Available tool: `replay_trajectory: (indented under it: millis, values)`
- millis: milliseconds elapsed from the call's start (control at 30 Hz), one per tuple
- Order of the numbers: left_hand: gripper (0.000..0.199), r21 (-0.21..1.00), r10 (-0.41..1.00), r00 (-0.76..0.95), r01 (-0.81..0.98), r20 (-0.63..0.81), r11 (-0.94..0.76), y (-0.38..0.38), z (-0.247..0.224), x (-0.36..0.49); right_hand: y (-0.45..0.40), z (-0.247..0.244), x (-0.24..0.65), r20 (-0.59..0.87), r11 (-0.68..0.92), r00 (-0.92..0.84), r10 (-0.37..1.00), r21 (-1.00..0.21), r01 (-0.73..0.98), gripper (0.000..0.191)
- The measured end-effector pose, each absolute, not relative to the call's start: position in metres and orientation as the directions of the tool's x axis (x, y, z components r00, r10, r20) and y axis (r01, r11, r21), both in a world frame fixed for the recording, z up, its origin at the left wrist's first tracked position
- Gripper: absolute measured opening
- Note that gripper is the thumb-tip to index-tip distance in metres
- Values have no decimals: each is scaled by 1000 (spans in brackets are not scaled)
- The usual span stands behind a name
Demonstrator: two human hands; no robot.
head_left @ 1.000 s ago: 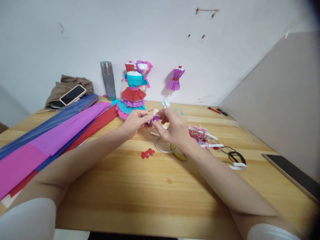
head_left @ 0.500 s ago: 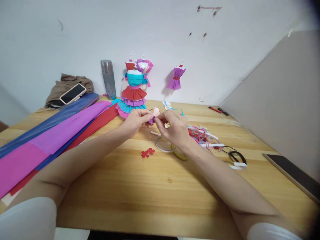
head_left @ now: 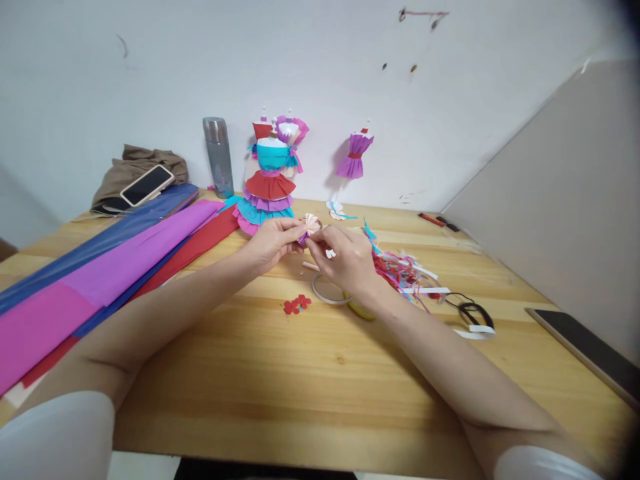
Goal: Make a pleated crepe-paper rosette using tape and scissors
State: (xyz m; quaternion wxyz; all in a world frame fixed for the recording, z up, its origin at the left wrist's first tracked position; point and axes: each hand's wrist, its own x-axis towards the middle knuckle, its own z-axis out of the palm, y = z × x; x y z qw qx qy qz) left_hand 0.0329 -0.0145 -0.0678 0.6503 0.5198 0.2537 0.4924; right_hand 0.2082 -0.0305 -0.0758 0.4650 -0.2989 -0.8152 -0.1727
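Between my hands is a small pleated paper bow (head_left: pixel 311 223), cream at the top and purple below. My left hand (head_left: pixel 274 244) is closed, with thumb and finger pinching the bow from the left. My right hand (head_left: pixel 347 257) pinches its right side near the purple middle; the exact fingertip contact is partly hidden. Just behind my left hand stands a dress form in a tiered paper dress (head_left: pixel 271 183) of turquoise, red and purple. On the table below the hands lie red paper flowers (head_left: pixel 297 305) and a roll of clear tape (head_left: pixel 327 293).
Coloured crepe paper (head_left: pixel 115 267) lies along the left. A phone (head_left: pixel 147 185) rests on brown cloth (head_left: pixel 135 160), near a grey bottle (head_left: pixel 219 157). Paper scraps (head_left: pixel 400 270) are heaped right of my right hand. A purple-dressed form (head_left: pixel 355 157) stands at the wall; a dark tablet (head_left: pixel 585 350) lies far right.
The bow has turned slightly, its cream pleats fanning wider to the left. My right fingers have shifted a little left and down along it. My left hand keeps its pinch.
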Motion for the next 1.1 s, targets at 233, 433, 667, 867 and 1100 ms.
replay_trajectory:
  millis: [233,433,667,867,1100]
  values:
    - [41,943,913,342,-312,221,-111,-14,-65,31,-39,-69,215,870,762,-473,141,209,613,18]
    - [25,941,869,368,-52,330,-335,-15,-61,30,-34,-59,219,855,757,-256,451,-215,617,15]
    - [18,820,791,420,164,444,-548,-19,-65,30,-26,-63,214,623,664,-298,723,-508,549,14]
    - [22,811,815,380,223,438,-540,-26,-64,32,-28,-64,212,631,673,-274,726,-570,471,14]
    - [61,952,895,326,-137,304,-273,-21,-64,36,-33,-58,209,659,682,-224,718,-605,411,22]
